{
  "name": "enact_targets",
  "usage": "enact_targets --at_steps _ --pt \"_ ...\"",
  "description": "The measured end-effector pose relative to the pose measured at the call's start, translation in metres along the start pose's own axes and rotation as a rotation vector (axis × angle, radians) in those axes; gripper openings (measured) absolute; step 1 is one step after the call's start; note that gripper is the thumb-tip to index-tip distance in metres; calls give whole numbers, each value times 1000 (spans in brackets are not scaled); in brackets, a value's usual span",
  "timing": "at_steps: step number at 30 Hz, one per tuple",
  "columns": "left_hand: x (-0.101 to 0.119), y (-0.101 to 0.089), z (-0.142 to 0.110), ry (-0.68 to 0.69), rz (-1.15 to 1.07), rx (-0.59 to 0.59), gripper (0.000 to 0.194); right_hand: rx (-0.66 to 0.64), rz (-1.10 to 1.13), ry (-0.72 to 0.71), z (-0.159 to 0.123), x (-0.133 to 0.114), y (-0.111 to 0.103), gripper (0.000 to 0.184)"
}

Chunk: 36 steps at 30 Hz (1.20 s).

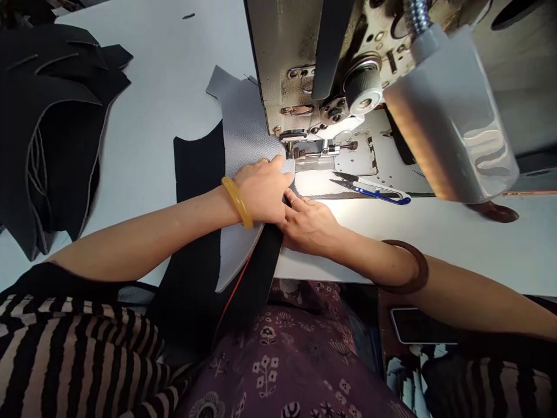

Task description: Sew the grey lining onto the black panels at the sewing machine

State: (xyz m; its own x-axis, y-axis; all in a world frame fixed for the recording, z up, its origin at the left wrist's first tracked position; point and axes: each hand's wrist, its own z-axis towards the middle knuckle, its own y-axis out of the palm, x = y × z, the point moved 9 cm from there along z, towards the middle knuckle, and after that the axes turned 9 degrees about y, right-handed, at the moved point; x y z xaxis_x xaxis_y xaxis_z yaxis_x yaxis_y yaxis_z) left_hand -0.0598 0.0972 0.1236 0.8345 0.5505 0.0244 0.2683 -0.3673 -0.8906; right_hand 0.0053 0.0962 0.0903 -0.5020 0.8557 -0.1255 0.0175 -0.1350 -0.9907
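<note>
My left hand [264, 188] lies on a light grey mesh fabric piece [243, 125], its fingers stretched out beside the sewing machine's presser foot [290, 150]. Beneath the grey piece is a black fabric piece [198, 168], which hangs over the table's front edge toward my lap. A thin red line [237, 284] runs along the black fabric near the curved grey edge. My right hand [311, 226] is closed at the right edge of the layers, just below the needle area, with its fingers touching my left hand. Some fingertips are hidden.
The sewing machine [287, 58] fills the upper right, with a grey lamp [452, 116] in front. Thread snips [374, 190] lie open on the machine bed. Stacked black cut pieces [56, 116] are on the left of the white table [165, 52]. A phone [422, 326] lies below the table.
</note>
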Motion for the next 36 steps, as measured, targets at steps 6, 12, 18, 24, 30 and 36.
enact_targets --at_steps 6,12,18,24,30,36 --pt "-1 0 0 7 -65 -81 48 28 -2 -7 1 5 0 51" --pt "-2 2 5 62 -25 -104 45 27 -44 -41 -2 2 1 52" --pt "-3 6 9 40 -27 -151 43 -5 -50 -71 -5 -3 0 58" --pt "0 -3 10 75 -161 -38 24 15 -44 -89 -6 -6 0 56" --pt "-5 -4 17 51 -185 -30 7 34 -52 -115 -8 -9 -2 49" --pt "-6 -1 19 54 -145 -25 13 46 -19 -139 -9 -12 -3 46"
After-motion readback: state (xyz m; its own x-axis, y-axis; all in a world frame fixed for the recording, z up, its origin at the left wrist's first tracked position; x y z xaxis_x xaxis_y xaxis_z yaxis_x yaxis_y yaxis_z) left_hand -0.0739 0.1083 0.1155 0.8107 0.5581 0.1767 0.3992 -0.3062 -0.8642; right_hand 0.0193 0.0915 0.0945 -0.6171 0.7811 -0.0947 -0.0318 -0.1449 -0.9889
